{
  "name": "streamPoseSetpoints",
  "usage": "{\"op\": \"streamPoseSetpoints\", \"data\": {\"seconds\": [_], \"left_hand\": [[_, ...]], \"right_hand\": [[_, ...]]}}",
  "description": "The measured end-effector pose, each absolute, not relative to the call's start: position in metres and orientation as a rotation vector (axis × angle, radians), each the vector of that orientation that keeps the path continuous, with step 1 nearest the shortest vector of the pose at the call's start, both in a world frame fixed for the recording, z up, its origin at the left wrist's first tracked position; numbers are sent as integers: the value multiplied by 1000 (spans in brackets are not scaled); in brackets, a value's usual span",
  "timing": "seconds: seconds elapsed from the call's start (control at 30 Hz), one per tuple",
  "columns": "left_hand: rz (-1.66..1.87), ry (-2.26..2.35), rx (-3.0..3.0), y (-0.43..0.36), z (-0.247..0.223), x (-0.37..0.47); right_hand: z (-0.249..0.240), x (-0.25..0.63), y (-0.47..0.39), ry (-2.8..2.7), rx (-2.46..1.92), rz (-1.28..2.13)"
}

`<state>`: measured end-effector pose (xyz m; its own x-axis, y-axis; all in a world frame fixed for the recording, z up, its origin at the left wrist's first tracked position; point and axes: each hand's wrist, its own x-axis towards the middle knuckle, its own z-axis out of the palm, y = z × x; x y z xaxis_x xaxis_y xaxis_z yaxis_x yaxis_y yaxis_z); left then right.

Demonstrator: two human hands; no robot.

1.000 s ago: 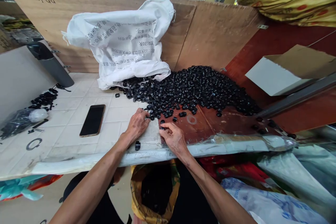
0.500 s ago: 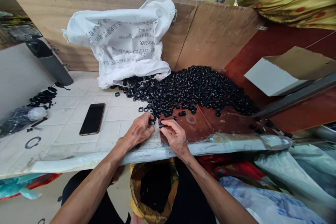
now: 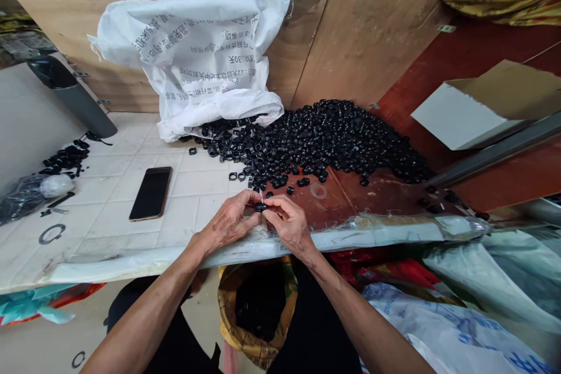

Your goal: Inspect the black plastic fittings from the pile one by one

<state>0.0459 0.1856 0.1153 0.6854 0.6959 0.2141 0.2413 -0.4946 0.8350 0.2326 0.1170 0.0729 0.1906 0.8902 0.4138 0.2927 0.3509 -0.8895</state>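
My left hand (image 3: 230, 222) and my right hand (image 3: 287, 223) meet fingertip to fingertip near the table's front edge. Together they pinch a small black ring-shaped part (image 3: 260, 207) between them. Just beyond the hands lies a big heap of the same black ring parts (image 3: 315, 143), spreading across the table to the right. A white printed sack (image 3: 205, 58) slumps behind the heap, with parts spilling from under it.
A black phone (image 3: 151, 193) lies on the tiled tabletop (image 3: 109, 216) to the left. Further left are a smaller cluster of black parts (image 3: 63, 160), a plastic bag (image 3: 26, 196) and a grey tube (image 3: 72, 96). A yellow bag (image 3: 258, 310) hangs open below the table edge. A cardboard box (image 3: 473, 108) sits at right.
Both hands have drawn together from slightly apart. The left hand picked a ring from the heap's edge, and both hands now pinch the part between their fingertips.
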Motion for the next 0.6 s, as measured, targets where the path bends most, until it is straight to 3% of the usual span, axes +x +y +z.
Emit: {"op": "streamPoseSetpoints", "data": {"seconds": [0.6], "left_hand": [[954, 425, 2255, 198, 128, 44]], "right_hand": [[90, 224, 117, -1152, -1197, 772]]}}
